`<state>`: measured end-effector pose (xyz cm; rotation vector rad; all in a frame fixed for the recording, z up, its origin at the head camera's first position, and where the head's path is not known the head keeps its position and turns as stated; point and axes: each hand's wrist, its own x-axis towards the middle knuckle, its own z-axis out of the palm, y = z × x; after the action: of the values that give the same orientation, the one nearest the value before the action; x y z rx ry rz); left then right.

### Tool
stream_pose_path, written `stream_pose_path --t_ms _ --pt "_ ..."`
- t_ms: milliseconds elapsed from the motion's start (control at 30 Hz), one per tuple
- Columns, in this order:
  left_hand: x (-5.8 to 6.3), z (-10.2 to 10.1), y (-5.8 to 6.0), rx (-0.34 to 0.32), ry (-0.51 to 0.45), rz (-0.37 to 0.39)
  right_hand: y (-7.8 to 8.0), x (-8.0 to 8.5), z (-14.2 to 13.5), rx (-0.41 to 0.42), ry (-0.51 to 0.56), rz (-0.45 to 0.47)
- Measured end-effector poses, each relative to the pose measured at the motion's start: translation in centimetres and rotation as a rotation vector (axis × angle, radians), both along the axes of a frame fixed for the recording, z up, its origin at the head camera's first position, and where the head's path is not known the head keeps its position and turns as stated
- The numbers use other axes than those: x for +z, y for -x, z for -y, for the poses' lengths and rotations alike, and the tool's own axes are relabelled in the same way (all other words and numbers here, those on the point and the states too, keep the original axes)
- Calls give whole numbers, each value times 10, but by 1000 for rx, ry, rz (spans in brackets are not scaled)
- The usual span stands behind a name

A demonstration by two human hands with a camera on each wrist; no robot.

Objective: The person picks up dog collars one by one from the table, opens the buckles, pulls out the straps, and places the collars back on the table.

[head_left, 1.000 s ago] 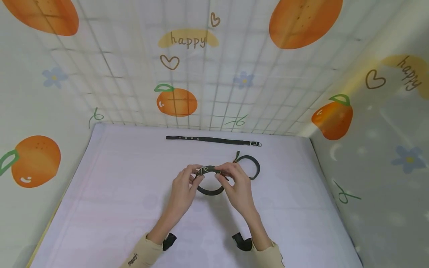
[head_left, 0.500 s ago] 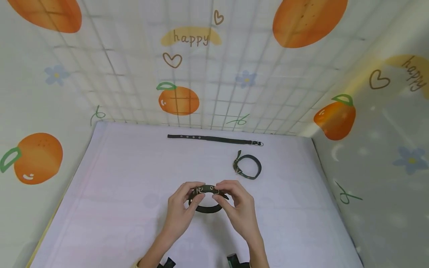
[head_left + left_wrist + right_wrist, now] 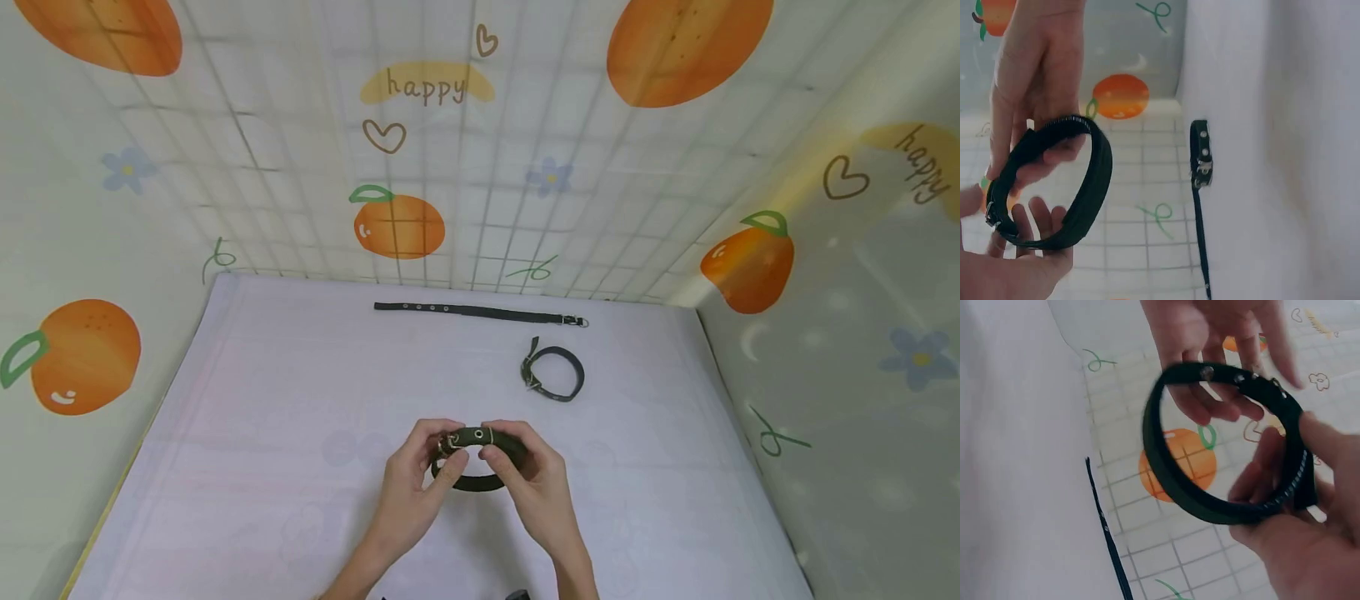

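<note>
A dark green collar (image 3: 480,483), buckled into a loop, is held up between both hands above the near middle of the table. My left hand (image 3: 416,483) pinches it beside the metal buckle, thumb in front and fingers behind. On the other side my right hand (image 3: 536,483) grips the band near its strap end. An eyelet shows in the stretch between the hands. In the left wrist view the whole loop of the collar (image 3: 1100,178) is visible, standing off the table; the right wrist view shows the collar (image 3: 1154,437) with its eyelets along the top.
A second buckled collar (image 3: 579,375) lies looped on the white table (image 3: 262,433), beyond my right hand. Farther back, a third collar (image 3: 495,313) lies stretched straight, its buckle to the right. Printed curtains (image 3: 300,208) enclose the table's back and sides.
Both hands have drawn the collar nearer to me and lower in the head view. My right hand has slid along the band, so the strap end is now covered. The other collars stay put.
</note>
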<state>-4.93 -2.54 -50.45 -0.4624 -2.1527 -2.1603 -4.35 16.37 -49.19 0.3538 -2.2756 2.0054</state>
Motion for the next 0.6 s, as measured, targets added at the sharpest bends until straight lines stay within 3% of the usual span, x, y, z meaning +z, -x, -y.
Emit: stream_pose_path --t_ms 233,600 --pt "5 2 -4 82 190 -251 -7 3 0 78 -86 -176" --pt "7 6 -5 123 216 -309 -12 9 2 52 -115 -220"
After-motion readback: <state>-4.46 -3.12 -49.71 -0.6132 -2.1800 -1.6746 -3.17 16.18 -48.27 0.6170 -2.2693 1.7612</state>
